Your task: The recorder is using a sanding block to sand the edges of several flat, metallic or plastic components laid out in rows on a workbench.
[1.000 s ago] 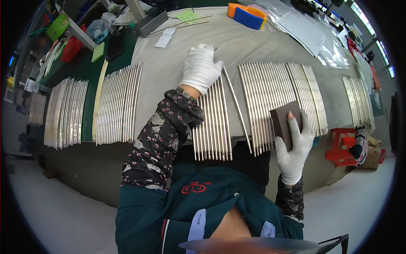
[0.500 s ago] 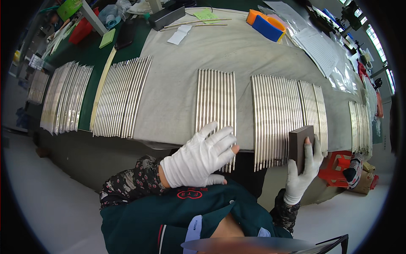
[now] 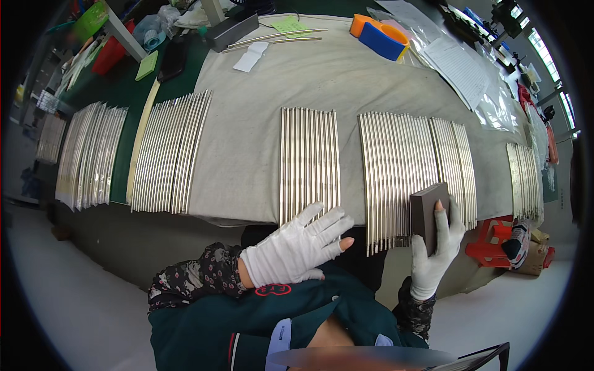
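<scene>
My left hand [image 3: 294, 250], in a white glove with bare fingertips showing, lies with fingers spread over the near ends of the middle row of thin silvery metal rods [image 3: 309, 164]. Those near ends are hidden beneath it. My right hand [image 3: 438, 260], gloved likewise, grips a dark grey-brown rectangular block [image 3: 426, 216], thumb on one side and fingers on the other. The block is over the near part of a wider row of rods [image 3: 396, 164]. A narrower row of rods [image 3: 453, 161] lies close against its right side.
Another rod row [image 3: 170, 154] lies left, beside bagged rods [image 3: 93, 154]; a further row [image 3: 525, 179] is far right. On the pale cloth [image 3: 244, 123] sit orange and blue rings [image 3: 380, 37], a dark box [image 3: 234, 31] and papers [image 3: 455, 71]. A red stool [image 3: 489, 244] stands below right.
My left hand has slid toward me along the middle rods, uncovering more of them. The right hand keeps its grip on the block. The whole view has shifted slightly.
</scene>
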A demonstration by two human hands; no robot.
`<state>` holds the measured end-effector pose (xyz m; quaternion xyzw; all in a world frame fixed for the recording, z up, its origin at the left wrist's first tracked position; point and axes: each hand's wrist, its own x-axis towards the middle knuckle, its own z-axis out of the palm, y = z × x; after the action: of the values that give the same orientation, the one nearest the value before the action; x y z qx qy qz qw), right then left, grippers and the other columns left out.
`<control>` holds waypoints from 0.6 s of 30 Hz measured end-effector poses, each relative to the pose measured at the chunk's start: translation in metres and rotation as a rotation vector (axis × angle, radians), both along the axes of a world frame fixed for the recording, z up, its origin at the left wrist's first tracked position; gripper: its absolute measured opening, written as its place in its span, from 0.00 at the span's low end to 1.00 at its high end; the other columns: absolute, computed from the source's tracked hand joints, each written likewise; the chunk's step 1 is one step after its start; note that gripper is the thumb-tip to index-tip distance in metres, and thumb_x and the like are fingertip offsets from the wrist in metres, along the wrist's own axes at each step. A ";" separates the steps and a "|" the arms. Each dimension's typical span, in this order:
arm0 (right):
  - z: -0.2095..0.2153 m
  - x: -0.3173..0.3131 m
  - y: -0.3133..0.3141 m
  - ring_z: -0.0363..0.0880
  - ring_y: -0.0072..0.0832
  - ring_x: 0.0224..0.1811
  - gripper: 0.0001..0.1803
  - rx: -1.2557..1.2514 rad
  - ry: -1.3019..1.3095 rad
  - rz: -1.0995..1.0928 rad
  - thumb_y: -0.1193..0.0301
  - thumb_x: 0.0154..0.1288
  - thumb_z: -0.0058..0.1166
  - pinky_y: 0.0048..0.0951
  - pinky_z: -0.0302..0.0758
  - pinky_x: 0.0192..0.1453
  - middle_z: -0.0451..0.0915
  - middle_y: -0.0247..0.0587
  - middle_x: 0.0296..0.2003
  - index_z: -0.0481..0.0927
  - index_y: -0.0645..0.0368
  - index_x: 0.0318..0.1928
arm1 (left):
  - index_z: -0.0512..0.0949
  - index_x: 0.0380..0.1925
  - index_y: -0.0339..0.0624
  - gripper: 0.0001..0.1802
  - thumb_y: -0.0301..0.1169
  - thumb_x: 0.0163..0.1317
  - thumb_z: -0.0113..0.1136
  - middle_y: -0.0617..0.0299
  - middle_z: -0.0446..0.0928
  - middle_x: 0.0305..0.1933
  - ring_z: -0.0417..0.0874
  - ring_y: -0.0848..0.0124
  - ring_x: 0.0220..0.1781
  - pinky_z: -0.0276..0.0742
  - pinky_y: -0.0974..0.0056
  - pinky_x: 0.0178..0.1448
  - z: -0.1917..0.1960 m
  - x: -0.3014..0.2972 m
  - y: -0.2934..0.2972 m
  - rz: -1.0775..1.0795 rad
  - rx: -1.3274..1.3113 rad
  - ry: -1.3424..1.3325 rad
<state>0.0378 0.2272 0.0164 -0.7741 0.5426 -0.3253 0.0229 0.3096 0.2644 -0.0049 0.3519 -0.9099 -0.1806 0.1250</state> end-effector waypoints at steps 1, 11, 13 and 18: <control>-0.001 0.000 -0.001 0.67 0.49 0.59 0.38 -0.004 0.001 0.006 0.76 0.42 0.55 0.44 0.63 0.65 0.65 0.59 0.64 0.73 0.57 0.62 | 0.62 0.64 0.43 0.48 0.51 0.46 0.70 0.49 0.61 0.68 0.60 0.52 0.72 0.56 0.44 0.72 0.000 0.002 0.002 0.001 0.001 -0.004; 0.007 0.022 -0.001 0.66 0.50 0.57 0.41 0.028 0.042 0.106 0.74 0.40 0.59 0.45 0.64 0.63 0.64 0.60 0.64 0.72 0.52 0.63 | 0.67 0.60 0.42 0.45 0.50 0.44 0.71 0.49 0.63 0.68 0.63 0.53 0.70 0.58 0.44 0.71 0.005 0.007 0.005 0.038 -0.026 0.008; 0.012 0.033 0.001 0.65 0.51 0.56 0.41 0.071 0.075 0.173 0.73 0.41 0.62 0.46 0.65 0.61 0.63 0.60 0.64 0.72 0.50 0.63 | 0.68 0.59 0.41 0.43 0.50 0.44 0.70 0.49 0.63 0.67 0.64 0.53 0.70 0.58 0.44 0.71 0.017 0.011 -0.002 0.021 -0.025 0.001; 0.018 0.062 0.012 0.66 0.52 0.53 0.42 0.126 0.172 0.224 0.67 0.37 0.71 0.47 0.67 0.57 0.62 0.61 0.63 0.73 0.48 0.60 | 0.74 0.50 0.36 0.25 0.29 0.49 0.65 0.46 0.72 0.61 0.71 0.51 0.66 0.66 0.51 0.67 0.047 0.040 -0.065 0.351 -0.254 0.123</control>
<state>0.1002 0.2388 0.0340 -0.8519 0.4721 -0.2184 0.0610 0.3498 0.1992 0.0425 0.4745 -0.8408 -0.0610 0.2532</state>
